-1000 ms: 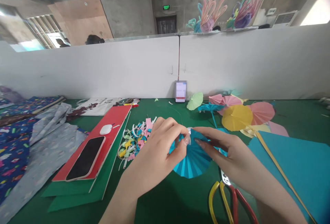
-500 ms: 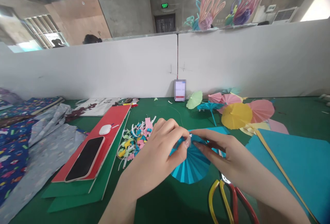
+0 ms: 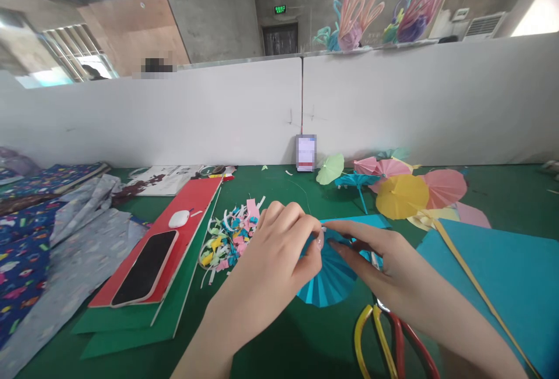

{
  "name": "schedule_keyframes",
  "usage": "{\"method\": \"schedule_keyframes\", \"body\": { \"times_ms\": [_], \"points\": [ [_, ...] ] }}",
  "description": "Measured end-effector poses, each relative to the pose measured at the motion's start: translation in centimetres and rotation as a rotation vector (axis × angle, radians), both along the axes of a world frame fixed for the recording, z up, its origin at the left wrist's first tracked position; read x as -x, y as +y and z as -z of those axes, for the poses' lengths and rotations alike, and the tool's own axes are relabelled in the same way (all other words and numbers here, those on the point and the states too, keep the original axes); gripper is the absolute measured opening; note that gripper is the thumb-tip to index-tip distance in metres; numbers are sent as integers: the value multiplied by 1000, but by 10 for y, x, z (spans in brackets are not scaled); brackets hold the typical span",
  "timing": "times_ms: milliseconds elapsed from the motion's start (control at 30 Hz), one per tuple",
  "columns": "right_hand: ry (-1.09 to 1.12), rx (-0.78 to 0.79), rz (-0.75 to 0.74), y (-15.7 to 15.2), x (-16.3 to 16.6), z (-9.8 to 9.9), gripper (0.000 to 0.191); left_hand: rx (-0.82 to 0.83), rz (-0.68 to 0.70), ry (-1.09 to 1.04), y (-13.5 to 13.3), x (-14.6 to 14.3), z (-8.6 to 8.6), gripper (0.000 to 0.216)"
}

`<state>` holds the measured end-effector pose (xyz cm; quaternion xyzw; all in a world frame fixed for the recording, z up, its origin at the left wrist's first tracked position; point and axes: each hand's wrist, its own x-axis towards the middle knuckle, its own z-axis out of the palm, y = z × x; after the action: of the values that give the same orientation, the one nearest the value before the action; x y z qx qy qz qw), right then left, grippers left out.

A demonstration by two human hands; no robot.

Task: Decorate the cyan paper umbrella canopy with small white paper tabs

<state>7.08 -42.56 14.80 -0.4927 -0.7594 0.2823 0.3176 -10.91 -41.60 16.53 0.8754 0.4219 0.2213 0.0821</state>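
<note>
A round pleated blue paper fan (image 3: pixel 328 286) is between my two hands, over the green table. My left hand (image 3: pixel 283 251) is closed, its thumb and forefinger pinched at the upper middle of the folded paper. On the other side my right hand (image 3: pixel 379 251) also grips the pleated paper, thumb below and fingers above. Their fingertips nearly meet and cover the fan's centre. Under my right hand lie scissors (image 3: pixel 398 338) with one yellow and one red handle; the blades are mostly hidden. A flat blue paper sheet (image 3: pixel 371 220) shows behind the hands.
Paper scraps (image 3: pixel 231 233) lie in a pile left of my hands. Farther left, a phone (image 3: pixel 146 268) rests on a red board (image 3: pixel 198 195). Small paper umbrellas (image 3: pixel 402 195) stand at the back right, near more blue paper (image 3: pixel 510 280). A white partition (image 3: pixel 196 117) closes off the back.
My left hand has shifted slightly right, and its thumb covers a bit more of the paper. The fan's lower edge has moved slightly up and right. Both hands keep their grip.
</note>
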Motion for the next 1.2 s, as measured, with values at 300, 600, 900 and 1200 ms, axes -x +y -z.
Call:
{"method": "schedule_keyframes", "body": {
  "times_ms": [300,600,900,1200],
  "points": [
    [-53,-149,6,0,3,2,36,-151,-66,88,0,-8,3,17],
    [-83,-225,11,1,0,6,37,-144,-91,66,1,-9,4,18],
    [-51,-180,83,-2,-7,0,34,-188,-130,-41,-1,-1,0,11],
    [-70,-104,26,-7,-6,0,60,-65,-87,-154,4,4,-3,15]
  ]
}}
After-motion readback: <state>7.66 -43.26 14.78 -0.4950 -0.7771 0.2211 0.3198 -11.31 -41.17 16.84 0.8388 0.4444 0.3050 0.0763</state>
